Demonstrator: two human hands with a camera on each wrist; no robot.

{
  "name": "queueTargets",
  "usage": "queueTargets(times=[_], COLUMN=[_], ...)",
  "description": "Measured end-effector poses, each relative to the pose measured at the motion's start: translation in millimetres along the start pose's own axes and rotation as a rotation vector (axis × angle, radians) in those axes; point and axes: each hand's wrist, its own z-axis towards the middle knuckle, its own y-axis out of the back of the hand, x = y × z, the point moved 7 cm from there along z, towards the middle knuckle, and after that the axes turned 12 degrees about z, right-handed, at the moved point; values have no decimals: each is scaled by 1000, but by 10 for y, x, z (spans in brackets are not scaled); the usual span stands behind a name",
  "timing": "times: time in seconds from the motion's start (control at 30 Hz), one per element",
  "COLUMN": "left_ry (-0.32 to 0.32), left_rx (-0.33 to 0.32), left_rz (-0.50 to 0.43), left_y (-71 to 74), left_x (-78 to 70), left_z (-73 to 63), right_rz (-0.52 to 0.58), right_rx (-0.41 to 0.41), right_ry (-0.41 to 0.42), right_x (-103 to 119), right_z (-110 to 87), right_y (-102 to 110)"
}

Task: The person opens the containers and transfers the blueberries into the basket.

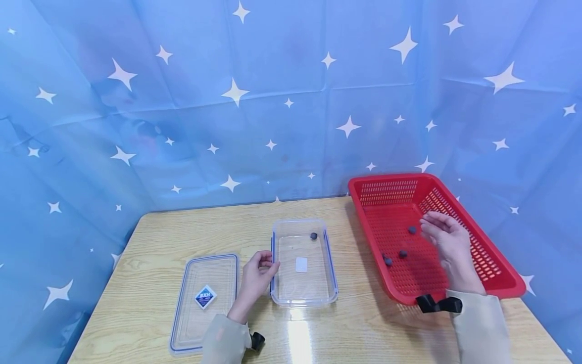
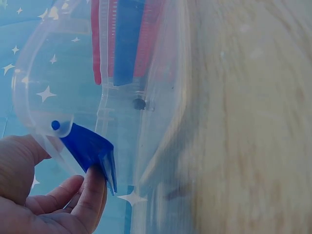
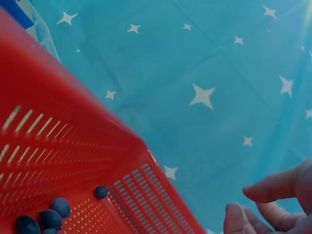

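Observation:
My left hand (image 1: 259, 273) grips the left rim of a clear plastic container (image 1: 313, 298), thumb at the rim and fingers against a blue latch (image 2: 90, 148) hanging from it in the left wrist view. One blueberry (image 1: 313, 236) lies inside the container, near its far right corner. Over the right part of a red basket (image 1: 370, 225) hovers my right hand (image 1: 447, 242), its fingers loosely bent and nothing between them. Several blueberries lie on the basket floor, among them a small one (image 3: 101, 192) near a corner in the right wrist view.
A clear lid (image 1: 186, 303) with a blue seal and a label lies flat on the wooden table (image 1: 136, 283), left of the container. The basket stands at the right side of the table. A blue curtain (image 1: 282, 126) with white stars hangs behind.

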Motion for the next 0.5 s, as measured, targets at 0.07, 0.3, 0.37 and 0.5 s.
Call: queueTargets(times=[0.07,0.3,0.37,0.5], left_ry=[1,-1,-3,-6], left_rx=[0,-1,-3,-9], left_rz=[2,2,0,-8], left_y=[-1,-3,-3,0], left_x=[2,3,5,2], left_z=[-1,0,0,2], right_rz=[13,42,39,62], right_rx=[4,59,83,131], right_ry=[-1,27,42,60], right_x=[3,45,51,36], right_z=[-4,-73,-100,-153], right_y=[-1,-140,-225,-421])
